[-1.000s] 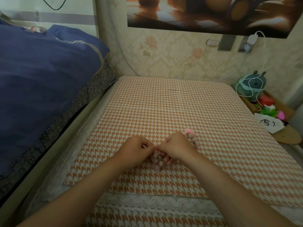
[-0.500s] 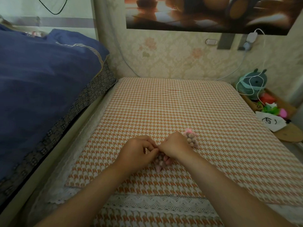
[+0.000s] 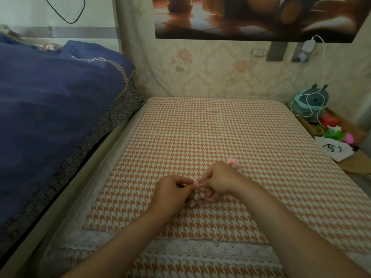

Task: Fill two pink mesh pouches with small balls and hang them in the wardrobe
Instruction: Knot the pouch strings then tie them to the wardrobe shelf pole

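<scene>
An orange houndstooth cover (image 3: 200, 137) is spread flat. Near its front, a ball-filled pink mesh pouch (image 3: 197, 194) is pinched at its neck by the left hand (image 3: 172, 189) and right hand (image 3: 218, 180), both grips narrow. A second pouch (image 3: 233, 163) is seen just beyond the right hand

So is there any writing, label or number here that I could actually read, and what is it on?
No text here reads for certain.
White sheet at the right edge: black hand-drawn marks, perhaps a face or characters; I cannot tell which.
Houndstooth mat: a tiny reddish mark near its far end, too small to read.
Wall poster: picture only, no lettering visible.
</scene>
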`<state>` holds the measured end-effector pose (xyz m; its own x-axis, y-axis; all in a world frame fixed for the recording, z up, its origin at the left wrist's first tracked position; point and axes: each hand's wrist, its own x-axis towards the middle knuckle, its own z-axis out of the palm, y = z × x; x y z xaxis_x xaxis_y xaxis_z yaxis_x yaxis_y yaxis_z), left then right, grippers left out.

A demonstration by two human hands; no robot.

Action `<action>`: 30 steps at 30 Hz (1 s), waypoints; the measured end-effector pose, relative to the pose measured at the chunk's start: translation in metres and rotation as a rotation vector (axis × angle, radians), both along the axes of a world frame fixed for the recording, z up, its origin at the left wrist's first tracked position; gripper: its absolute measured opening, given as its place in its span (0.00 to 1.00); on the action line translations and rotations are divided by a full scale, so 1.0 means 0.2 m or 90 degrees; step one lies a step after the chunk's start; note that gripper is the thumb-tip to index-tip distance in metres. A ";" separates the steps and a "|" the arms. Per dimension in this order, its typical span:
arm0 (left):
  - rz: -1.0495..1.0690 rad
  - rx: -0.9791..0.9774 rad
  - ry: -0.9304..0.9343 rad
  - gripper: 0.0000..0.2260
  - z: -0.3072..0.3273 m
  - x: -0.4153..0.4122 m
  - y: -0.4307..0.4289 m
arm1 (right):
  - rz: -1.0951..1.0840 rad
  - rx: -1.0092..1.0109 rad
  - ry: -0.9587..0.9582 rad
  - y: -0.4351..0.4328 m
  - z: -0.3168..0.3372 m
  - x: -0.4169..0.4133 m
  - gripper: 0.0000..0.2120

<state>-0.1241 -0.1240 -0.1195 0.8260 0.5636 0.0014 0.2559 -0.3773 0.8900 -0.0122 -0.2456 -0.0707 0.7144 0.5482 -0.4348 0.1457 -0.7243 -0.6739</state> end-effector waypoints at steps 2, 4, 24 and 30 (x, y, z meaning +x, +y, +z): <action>-0.012 -0.004 0.012 0.06 0.01 0.02 0.01 | 0.059 -0.068 -0.101 -0.02 0.01 0.01 0.04; -0.036 -0.022 0.022 0.07 0.02 0.05 0.02 | 0.102 -0.092 -0.208 -0.05 0.01 0.02 0.05; -0.071 -0.032 0.010 0.15 0.00 0.19 0.00 | 0.372 0.067 -0.514 -0.10 -0.07 0.13 0.04; -0.123 -0.050 0.010 0.16 -0.02 0.20 0.04 | 0.257 0.137 -0.393 -0.12 -0.11 0.14 0.04</action>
